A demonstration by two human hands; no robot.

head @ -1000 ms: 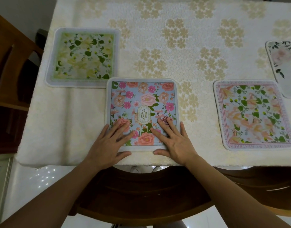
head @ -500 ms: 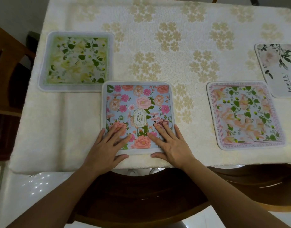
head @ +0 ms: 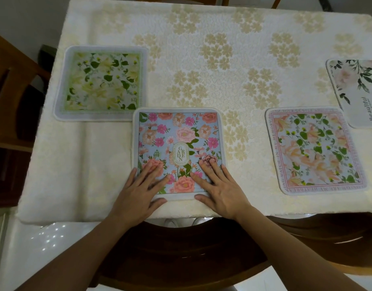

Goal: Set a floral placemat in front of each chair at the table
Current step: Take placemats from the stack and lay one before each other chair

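Observation:
A blue placemat (head: 178, 139) with pink flowers and a "GARDEN" label lies flat at the near edge of the table, in front of the dark wooden chair (head: 181, 255) below me. My left hand (head: 139, 196) and my right hand (head: 220, 192) press flat on its near half, fingers straight and spread, thumbs at its front edge. A green-and-yellow floral placemat (head: 103, 82) lies at the left side. A pink-bordered peach floral placemat (head: 315, 150) lies at the near right. A white "Beautiful" placemat (head: 357, 91) sits at the right edge, partly cut off.
The table wears a cream tablecloth (head: 212, 59) with beige flower patches. A wooden chair (head: 10, 114) stands at the left side, another curved chair back (head: 332, 244) at the near right, and chair parts (head: 202, 0) show at the far edge. White glossy floor lies below.
My view has tilted up and back a little, so the table sits lower in the frame and its far edge shows. Both hands stay flat on the blue placemat.

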